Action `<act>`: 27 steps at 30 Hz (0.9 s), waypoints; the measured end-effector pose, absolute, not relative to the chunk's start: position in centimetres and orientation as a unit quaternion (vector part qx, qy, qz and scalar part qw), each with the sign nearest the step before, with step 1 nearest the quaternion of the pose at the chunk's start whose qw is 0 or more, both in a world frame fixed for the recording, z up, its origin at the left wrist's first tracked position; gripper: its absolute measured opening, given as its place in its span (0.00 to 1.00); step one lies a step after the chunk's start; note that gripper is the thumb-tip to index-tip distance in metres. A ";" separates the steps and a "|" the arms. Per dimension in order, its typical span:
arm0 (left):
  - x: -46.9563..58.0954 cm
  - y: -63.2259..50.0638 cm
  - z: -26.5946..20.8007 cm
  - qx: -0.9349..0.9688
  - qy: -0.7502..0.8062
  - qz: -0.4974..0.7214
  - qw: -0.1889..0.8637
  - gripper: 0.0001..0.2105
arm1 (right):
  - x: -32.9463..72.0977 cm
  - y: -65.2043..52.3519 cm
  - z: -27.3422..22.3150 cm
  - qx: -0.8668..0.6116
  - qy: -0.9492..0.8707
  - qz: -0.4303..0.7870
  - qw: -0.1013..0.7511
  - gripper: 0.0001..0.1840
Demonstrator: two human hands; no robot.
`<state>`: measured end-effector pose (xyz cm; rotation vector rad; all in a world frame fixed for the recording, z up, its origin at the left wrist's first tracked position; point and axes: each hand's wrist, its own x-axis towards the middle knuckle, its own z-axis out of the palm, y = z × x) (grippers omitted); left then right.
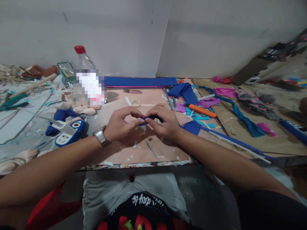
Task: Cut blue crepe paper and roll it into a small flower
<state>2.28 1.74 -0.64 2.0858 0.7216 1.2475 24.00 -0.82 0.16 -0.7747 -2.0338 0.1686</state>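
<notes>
Over the middle of the work board, my left hand (123,124) and my right hand (164,122) meet fingertip to fingertip. Both pinch a small piece of dark blue fabric (144,118) between thumbs and forefingers; most of it is hidden by the fingers. Just beyond them lies a cream ring, like a roll of tape (135,103). Thread snips (131,91) rest farther back. Beside my right wrist is a blue cloth piece (192,127), and whether it joins the held fabric cannot be seen.
An orange utility knife (200,110) lies among coloured scraps on the right. Folded blue fabric (141,81) runs along the wall. At left stand a bottle with a red cap (80,49) and a blue-and-white power strip (69,134). A long teal strip (236,111) crosses the right-hand board.
</notes>
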 end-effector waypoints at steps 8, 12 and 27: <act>2.3 1.9 -0.6 0.783 0.248 0.472 0.320 0.09 | 24.1 -0.4 -0.2 -0.333 -0.809 0.088 0.477 0.15; 2.3 2.0 -0.7 0.780 0.249 0.460 0.342 0.10 | 24.1 -0.4 -0.1 -0.318 -0.811 0.091 0.483 0.14; 2.2 2.1 -0.8 0.795 0.228 0.471 0.307 0.09 | 24.0 -0.5 -0.1 -0.317 -0.805 0.076 0.496 0.09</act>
